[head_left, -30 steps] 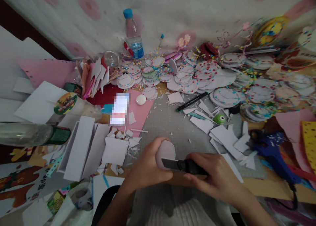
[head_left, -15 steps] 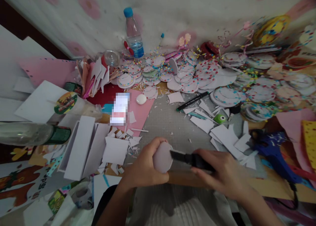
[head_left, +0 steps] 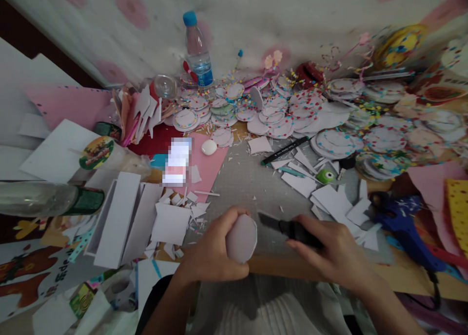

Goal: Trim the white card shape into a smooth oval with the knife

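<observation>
My left hand point(head_left: 215, 252) grips a round white foam-board disc point(head_left: 241, 238) by its left side, thumb at the bottom and fingers along the top. The disc is tilted up, and its right rim looks slightly uneven. In my right hand point(head_left: 329, 247) is a black utility knife point(head_left: 300, 232), its dark blade point(head_left: 269, 221) out and pointing left. A small gap separates the blade tip from the disc. Both hands are above the front edge of the grey cutting mat point(head_left: 244, 179).
White offcuts point(head_left: 329, 203) lie on the right, with a black marker point(head_left: 285, 150) behind them. A blue glue gun point(head_left: 409, 227) sits farther right. Stacked decorated discs point(head_left: 278, 110) line the back beside a water bottle point(head_left: 199, 52). At left are a phone point(head_left: 177, 162) and a white box point(head_left: 117, 220).
The knife has moved right, away from the disc's rim, which its blade was touching or nearly touching. The disc has turned slightly in my left hand.
</observation>
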{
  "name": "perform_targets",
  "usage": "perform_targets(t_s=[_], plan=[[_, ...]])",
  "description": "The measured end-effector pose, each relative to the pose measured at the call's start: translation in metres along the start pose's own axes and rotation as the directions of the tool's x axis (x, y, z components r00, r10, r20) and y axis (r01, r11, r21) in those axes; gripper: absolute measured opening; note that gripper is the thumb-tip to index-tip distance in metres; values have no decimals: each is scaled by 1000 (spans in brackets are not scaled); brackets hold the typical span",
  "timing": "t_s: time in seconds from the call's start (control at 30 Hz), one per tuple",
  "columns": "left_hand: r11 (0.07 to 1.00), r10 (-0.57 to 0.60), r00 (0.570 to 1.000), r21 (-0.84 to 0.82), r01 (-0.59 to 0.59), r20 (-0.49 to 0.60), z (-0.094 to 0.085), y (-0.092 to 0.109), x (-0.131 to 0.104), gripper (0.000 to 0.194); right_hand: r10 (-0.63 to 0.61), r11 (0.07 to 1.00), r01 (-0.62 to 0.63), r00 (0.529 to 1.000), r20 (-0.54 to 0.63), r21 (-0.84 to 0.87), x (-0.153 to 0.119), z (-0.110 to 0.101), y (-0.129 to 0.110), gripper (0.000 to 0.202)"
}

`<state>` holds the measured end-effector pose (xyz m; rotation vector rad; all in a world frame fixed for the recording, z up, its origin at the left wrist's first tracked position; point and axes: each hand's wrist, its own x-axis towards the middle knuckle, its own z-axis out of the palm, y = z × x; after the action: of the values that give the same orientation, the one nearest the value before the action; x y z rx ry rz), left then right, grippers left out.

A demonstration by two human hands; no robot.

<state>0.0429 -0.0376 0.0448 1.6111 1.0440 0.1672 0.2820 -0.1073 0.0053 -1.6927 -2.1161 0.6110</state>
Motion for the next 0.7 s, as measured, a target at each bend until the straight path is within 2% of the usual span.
perform_targets(t_s=[0.07, 0.13, 0.23, 0.33, 0.43, 0.53, 0.6, 0.7], plan=[[1000, 6, 1000, 0, -6, -8, 1, 0, 3, 62, -87, 994, 80, 992, 96, 75, 1, -2, -10, 35], [1000, -5, 1000, 0, 5, -13, 2, 0, 6, 63, -126, 988, 109, 980, 157, 109, 2, -4, -19, 37], [1000, -5, 1000, -12, 5, -18, 3, -1, 8, 65, -104, 991, 88, 981, 163, 104, 4, -3, -24, 38], [1000, 17, 1000, -24, -18, -24, 3, -3, 8, 65, -91, 993, 79, 985, 145, 90, 5, 0, -16, 37], [999, 25, 999, -49, -24, 21, 3, -4, 4, 67, 18, 999, -19, 999, 37, 38, 2, 5, 0, 38], [998, 46, 996, -52, -42, 78, 2, -5, 0, 65, 224, 974, -221, 971, -82, 39, -3, 7, 16, 37], [999, 44, 998, -15, -43, 40, 3, -5, 1, 64, 287, 953, -276, 955, -77, 124, -5, 8, 18, 35], [997, 11, 999, 72, -8, -41, 9, -6, 5, 66, 288, 904, -263, 957, -23, 338, -2, 8, 7, 33]])
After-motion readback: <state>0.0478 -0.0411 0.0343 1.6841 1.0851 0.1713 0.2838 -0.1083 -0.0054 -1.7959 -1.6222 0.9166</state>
